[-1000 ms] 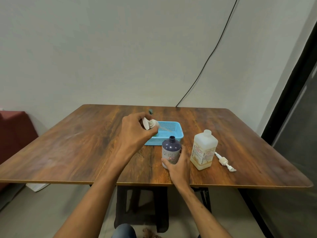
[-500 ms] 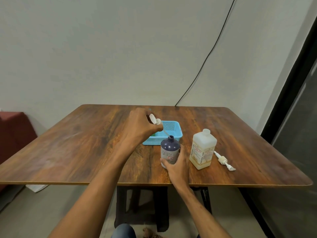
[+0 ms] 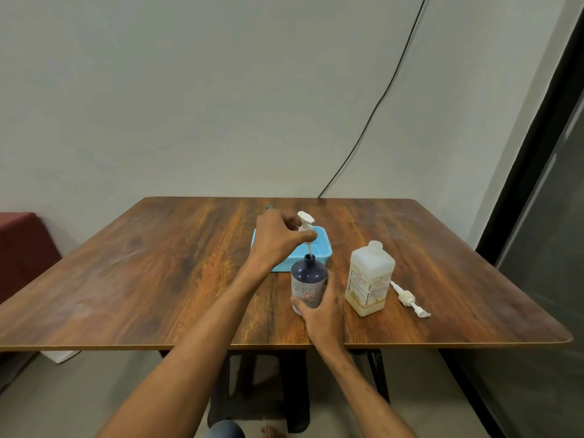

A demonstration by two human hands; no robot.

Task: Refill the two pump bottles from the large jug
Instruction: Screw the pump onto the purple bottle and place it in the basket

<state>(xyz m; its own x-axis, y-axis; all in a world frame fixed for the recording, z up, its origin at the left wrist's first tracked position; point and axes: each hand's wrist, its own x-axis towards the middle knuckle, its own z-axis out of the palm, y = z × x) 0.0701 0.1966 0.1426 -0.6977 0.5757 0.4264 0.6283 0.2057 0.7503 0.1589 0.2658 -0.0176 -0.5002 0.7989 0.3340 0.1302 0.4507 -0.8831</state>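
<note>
**Pump tube in the neck of the dark bottle**

Left hand up over the bottle, fingertips and thumb pinched round the collar of the white pump head. The nozzle sticks up above the knuckles. The thin dip tube runs straight down from that grip into the open neck of the dark bottle. The collar sits clear above the neck, not seated on it.

Right hand is low and close to the near edge, fingers and thumb wrapped round the base of that bottle, holding it upright on the worktop. There is a small label on the bottle just above the thumb, its writing too small to read.

Just to the right stands the pale square bottle, upright, neck open, apart from the right hand. Its second pump lies flat on the wood beside it on the far side, tube end towards the bottle.

Behind the dark bottle sits a blue basket, partly hidden by the left hand. Further back, a black cable runs down the wall to the worktop's far edge. At the far left is something dark red.
</note>
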